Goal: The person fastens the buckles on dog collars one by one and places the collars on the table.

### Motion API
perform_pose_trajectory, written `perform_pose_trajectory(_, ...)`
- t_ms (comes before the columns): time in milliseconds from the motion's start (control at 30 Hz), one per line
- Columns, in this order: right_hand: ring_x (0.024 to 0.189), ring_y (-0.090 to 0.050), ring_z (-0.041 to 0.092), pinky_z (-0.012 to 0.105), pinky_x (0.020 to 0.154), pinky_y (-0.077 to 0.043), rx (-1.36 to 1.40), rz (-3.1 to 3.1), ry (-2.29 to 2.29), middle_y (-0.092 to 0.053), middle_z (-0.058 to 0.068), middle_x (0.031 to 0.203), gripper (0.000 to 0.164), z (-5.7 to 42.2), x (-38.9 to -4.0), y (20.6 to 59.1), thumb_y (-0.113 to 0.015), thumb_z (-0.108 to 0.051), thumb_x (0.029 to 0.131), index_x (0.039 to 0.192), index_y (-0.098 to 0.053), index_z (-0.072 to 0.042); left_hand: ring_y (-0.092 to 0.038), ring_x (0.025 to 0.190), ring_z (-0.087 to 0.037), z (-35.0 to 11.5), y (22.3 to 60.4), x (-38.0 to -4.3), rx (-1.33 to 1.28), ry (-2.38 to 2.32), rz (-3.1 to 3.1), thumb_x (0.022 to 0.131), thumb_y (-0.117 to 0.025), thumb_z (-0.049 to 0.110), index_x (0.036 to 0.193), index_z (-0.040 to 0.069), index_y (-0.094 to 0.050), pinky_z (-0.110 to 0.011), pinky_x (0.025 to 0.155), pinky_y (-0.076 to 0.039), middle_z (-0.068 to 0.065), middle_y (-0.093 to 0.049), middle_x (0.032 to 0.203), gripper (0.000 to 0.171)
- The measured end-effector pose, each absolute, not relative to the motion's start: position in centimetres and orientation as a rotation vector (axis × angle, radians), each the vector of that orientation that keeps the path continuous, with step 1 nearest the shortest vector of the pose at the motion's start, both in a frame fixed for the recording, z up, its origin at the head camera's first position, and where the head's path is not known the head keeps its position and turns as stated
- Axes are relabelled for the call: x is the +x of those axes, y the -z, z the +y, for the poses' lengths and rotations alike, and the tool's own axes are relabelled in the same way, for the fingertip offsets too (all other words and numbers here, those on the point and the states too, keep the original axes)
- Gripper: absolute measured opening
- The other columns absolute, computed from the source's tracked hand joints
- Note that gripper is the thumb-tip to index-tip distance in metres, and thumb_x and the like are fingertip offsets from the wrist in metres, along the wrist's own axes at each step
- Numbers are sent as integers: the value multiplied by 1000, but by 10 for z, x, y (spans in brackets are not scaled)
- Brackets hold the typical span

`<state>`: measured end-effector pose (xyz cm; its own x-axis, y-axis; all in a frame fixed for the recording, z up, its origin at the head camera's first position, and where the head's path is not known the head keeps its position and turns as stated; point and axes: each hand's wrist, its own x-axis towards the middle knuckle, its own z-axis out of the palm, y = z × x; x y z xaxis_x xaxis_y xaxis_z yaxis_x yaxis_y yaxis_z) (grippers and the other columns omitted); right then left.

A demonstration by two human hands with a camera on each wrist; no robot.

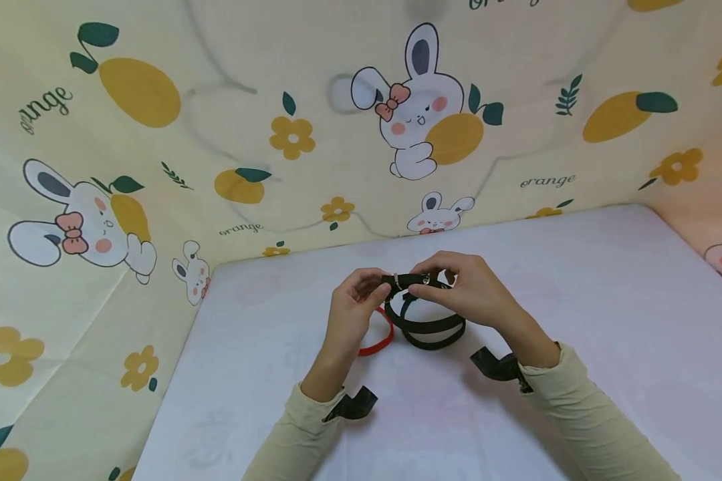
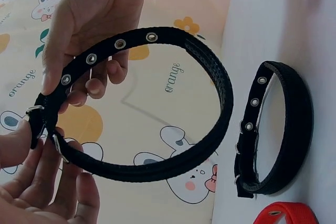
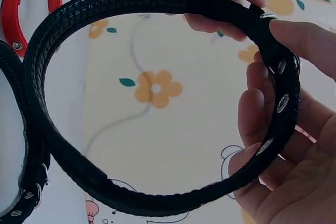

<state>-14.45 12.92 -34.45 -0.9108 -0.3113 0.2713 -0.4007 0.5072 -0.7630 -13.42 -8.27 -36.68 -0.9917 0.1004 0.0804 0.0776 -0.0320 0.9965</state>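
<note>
Both hands hold a black pet collar above the table, its strap joined into a ring. Near the metal buckle, my left hand pinches the strap between thumb and fingers. My right hand grips the end punched with metal eyelets, thumb on one side and fingers behind. Part of the buckle is hidden by the fingers. On the table beyond the ring lies a second black collar, buckled into a loop. Beside it is a red collar, partly covered by my left hand in the head view.
A white-covered table lies under the hands. Behind and to the left hangs a cream cloth printed with rabbits, oranges and flowers. Black straps stick out at both sleeve cuffs.
</note>
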Motion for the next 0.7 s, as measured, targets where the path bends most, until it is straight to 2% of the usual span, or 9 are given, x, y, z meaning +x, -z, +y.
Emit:
perform_pose_trajectory(367,82,-59,10,28,75,-43,555,-2661,-1393,-70,-8,86,18,131,-144,344,-81,-35,83,99,-76,-27,-65,97,-11,-82,366,-134,189,-2267,2156,94,-66,5,115,-1,-63,-24,92,-53,-2,-70,103,23)
perform_pose_trajectory(700,85,-60,11,28,76,-44,550,-2663,-1397,-71,-8,89,19,134,-146,343,-79,-38,85,100,-76,-27,-66,92,-10,-82,364,-134,135,-2318,2178,95,-64,5,116,-5,-62,-20,82,-50,-3,-70,102,23)
